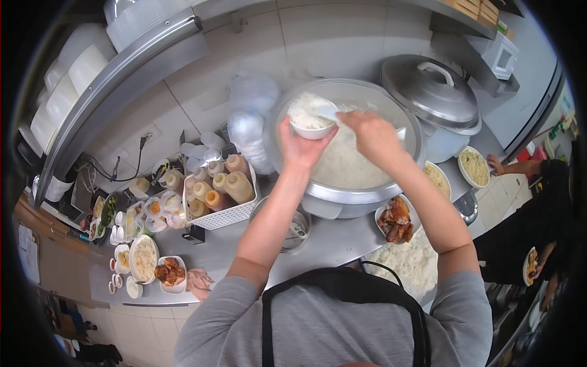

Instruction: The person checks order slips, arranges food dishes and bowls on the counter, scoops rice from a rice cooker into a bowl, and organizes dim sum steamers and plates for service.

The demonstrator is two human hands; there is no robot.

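Above a large round metal cooker [318,199] of steaming white rice [348,162], my left hand [304,147] holds a small white bowl [312,128] heaped with rice. My right hand [370,134] is closed around a pale rice paddle [326,112], whose blade touches the rice at the bowl's right side. A bowl of browned meat [396,220] sits just below the cooker, beside a broad mass of white rice [403,263].
A white basket of sauce bottles [226,211] stands left of the cooker. A metal lid [428,88] rests at the back right. Bowls of food [143,260] line the left counter. At right, another person's hand [496,165] touches a bowl of yellowish rice [473,167].
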